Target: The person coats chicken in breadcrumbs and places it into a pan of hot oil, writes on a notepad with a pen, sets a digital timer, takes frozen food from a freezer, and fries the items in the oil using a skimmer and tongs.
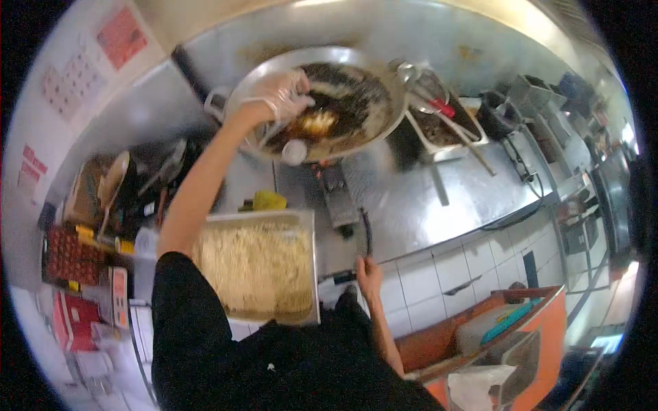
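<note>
My left hand [284, 97], in a clear glove, is over the left part of a large wok [257, 147] of dark oil, fingers apart and nothing clearly visible in them. A pale, golden piece of food [319, 123] lies in the oil just beside it. At the wok's front edge is a small round whitish item [295, 152]. My right hand [370, 274] is closed on the lower end of a black curved handle [366, 233], below the burner. Left of that stands a metal tray [314, 267] full of pale crumbly food.
A strainer [428, 89] with a red handle and a metal pan [449, 154] are right of the wok. A yellow cloth-like item [269, 200] lies behind the tray. An orange bin [548, 342] stands at lower right, an egg-tray stack [72, 255] at left.
</note>
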